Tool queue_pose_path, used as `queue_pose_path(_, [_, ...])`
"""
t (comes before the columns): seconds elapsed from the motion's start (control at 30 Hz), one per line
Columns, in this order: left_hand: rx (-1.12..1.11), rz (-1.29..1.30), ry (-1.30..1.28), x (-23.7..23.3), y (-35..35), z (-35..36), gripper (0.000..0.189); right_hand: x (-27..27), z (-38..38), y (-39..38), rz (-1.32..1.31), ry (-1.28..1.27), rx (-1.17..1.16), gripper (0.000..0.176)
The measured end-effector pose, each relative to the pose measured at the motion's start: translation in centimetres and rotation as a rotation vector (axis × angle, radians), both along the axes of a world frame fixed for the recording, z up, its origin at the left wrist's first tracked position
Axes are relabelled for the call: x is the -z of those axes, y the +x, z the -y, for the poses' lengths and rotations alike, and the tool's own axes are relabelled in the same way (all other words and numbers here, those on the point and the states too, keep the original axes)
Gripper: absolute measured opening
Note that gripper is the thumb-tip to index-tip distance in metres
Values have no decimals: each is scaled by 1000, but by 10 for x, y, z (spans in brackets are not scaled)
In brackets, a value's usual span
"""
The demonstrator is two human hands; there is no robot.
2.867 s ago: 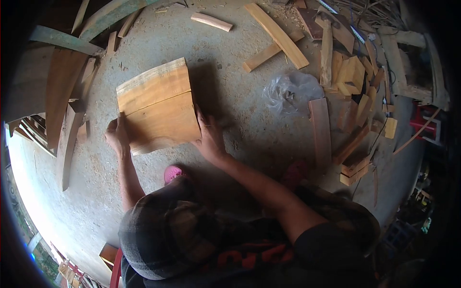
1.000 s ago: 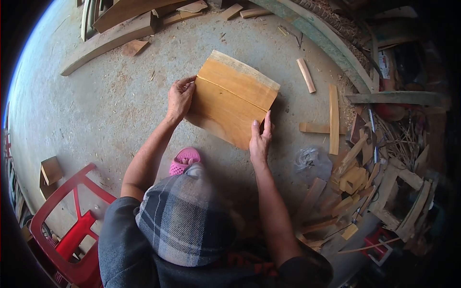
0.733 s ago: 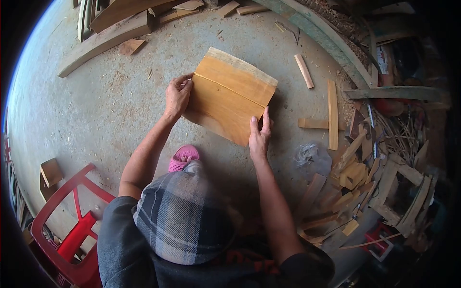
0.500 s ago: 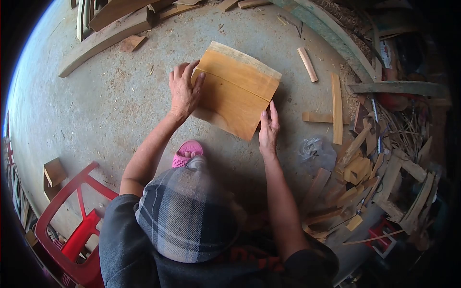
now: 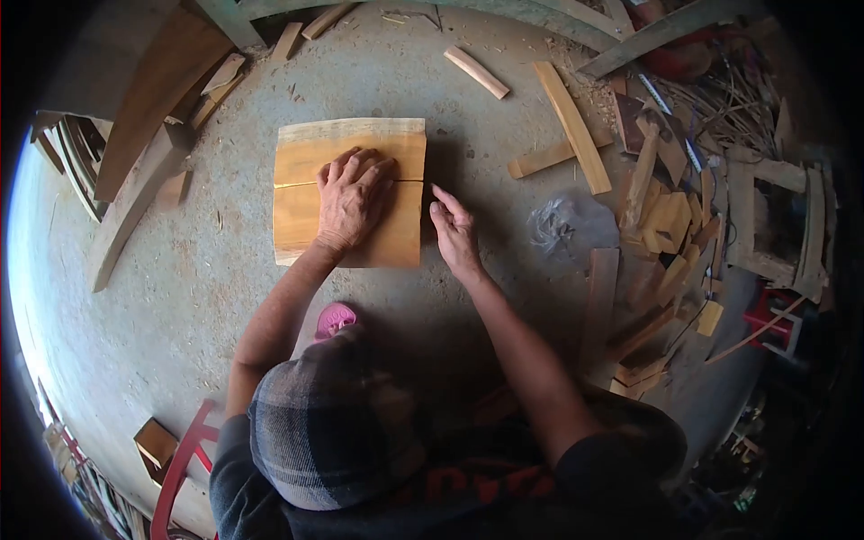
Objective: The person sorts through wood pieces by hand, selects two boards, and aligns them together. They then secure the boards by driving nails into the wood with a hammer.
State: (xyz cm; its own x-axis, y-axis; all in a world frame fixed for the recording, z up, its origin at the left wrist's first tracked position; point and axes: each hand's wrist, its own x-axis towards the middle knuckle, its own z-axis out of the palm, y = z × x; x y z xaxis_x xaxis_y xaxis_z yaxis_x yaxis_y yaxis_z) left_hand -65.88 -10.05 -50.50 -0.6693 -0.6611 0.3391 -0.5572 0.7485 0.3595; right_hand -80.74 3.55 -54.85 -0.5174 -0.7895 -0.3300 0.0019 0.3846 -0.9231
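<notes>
A squarish wooden panel [image 5: 297, 211] lies in front of me, with a dark seam across it and a pale strip along its far edge. My left hand [image 5: 353, 202] rests on top of the panel across the seam, its fingers spread and slightly bent. Just off the panel's right edge is my right hand [image 5: 457, 232], open, thumb and fingers apart with nothing between them. A small gap shows between that hand and the wood.
Loose wood strips [image 5: 572, 126] lie to the right, beside a crumpled clear plastic bag [image 5: 553, 225] and a pile of offcuts [image 5: 666, 225]. A curved beam [image 5: 135, 211] sits at left. A red chair [image 5: 184, 463] stands near left, and a pink shoe [image 5: 336, 318] is below the panel.
The panel has turned from a slant to nearly square with me. My left hand has moved from its left edge onto its top, and my right hand has come off the right edge.
</notes>
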Motion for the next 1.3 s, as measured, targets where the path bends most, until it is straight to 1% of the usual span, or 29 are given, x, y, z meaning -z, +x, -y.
queue_pose_path(0.03, [42,13,-3,1,-1,0,34,11,1,-2,12,-125,5,39])
queue_pose_path(0.07, [28,21,-24,1,-2,0,33,23,3,-5,19,-253,9,39])
queue_pose_path(0.1, [12,31,-45,1,-3,1,33,28,9,-11,37,-281,8,37])
queue_pose_path(0.13, [49,50,-50,3,-4,1,33,12,15,-22,122,-170,-49,33])
queue_pose_path(0.2, [10,51,-21,7,-6,1,32,2,35,-46,246,-164,-126,30])
queue_pose_path(0.27, [27,100,-27,5,-10,-1,33,-4,56,-64,392,-115,-138,30])
queue_pose_path(0.33, [4,129,-38,5,-11,0,33,0,74,-79,417,-114,-218,31])
queue_pose_path(0.43, [38,170,-49,8,-12,2,34,8,85,-85,537,-97,-219,36])
queue_pose_path(0.5, [52,205,-57,10,-13,2,34,14,85,-86,615,-9,-292,46])
queue_pose_path(0.53, [61,210,-67,9,-14,1,35,16,84,-86,645,-16,-282,46])
queue_pose_path(0.63, [103,269,-102,15,-10,6,37,19,84,-93,765,-4,-335,62])
queue_pose_path(0.67, [130,304,-124,18,-7,8,37,19,86,-96,783,-9,-332,62])
queue_pose_path(0.73, [135,329,-125,15,-10,8,37,20,91,-103,781,-24,-457,62])
queue_pose_path(0.77, [135,336,-124,14,-11,7,37,21,95,-105,799,-24,-457,62])
queue_pose_path(0.83, [137,352,-143,18,-10,8,36,22,95,-103,799,-100,-503,61])
queue_pose_path(0.87, [142,344,-173,19,-9,8,36,23,91,-103,738,-107,-530,62])
queue_pose_path(0.93, [148,339,-182,17,-12,8,34,18,74,-97,711,-69,-437,58])
queue_pose_path(1.0, [161,275,-153,18,-12,9,35,17,55,-86,637,18,-291,50])
queue_pose_path(1.03, [164,275,-147,18,-13,9,35,18,45,-80,665,55,-200,40])
queue_pose_path(1.07, [176,274,-152,17,-14,9,35,19,32,-75,696,101,-202,32])
queue_pose_path(1.13, [187,270,-154,15,-16,7,34,22,4,-64,948,177,-312,25])
queue_pose_path(1.2, [149,277,-132,14,-17,5,34,29,-19,-41,1005,275,-405,24])
queue_pose_path(1.27, [154,290,-140,14,-15,5,34,39,-39,-20,1109,320,-538,24])
queue_pose_path(1.3, [162,308,-144,14,-14,6,34,42,-46,-11,1099,310,-540,24])
